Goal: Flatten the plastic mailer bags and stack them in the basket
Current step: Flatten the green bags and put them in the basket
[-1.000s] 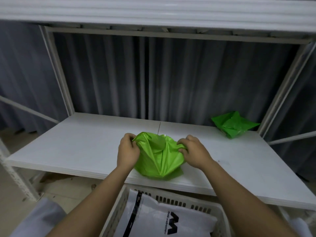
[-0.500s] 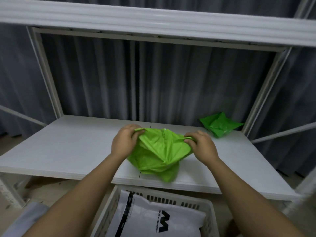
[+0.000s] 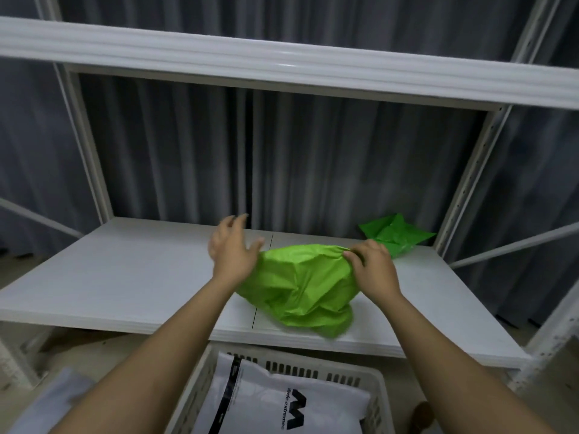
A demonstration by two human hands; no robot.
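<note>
A crumpled bright green mailer bag lies on the white shelf board, its lower corner hanging over the front edge. My right hand pinches the bag's upper right edge. My left hand hovers at the bag's left side with fingers spread and holds nothing. A second crumpled green bag sits at the back right of the shelf. Below the shelf stands a white slotted basket with a flat white mailer bag printed in black lying inside.
White metal uprights frame the shelf and an upper shelf beam crosses overhead. Grey curtains hang behind. The shelf board's left half is bare. A pale object lies on the floor at lower left.
My left hand has let go of the green bag and lifted with fingers spread. The bag has spread out wider and shifted right, still held by my right hand.
</note>
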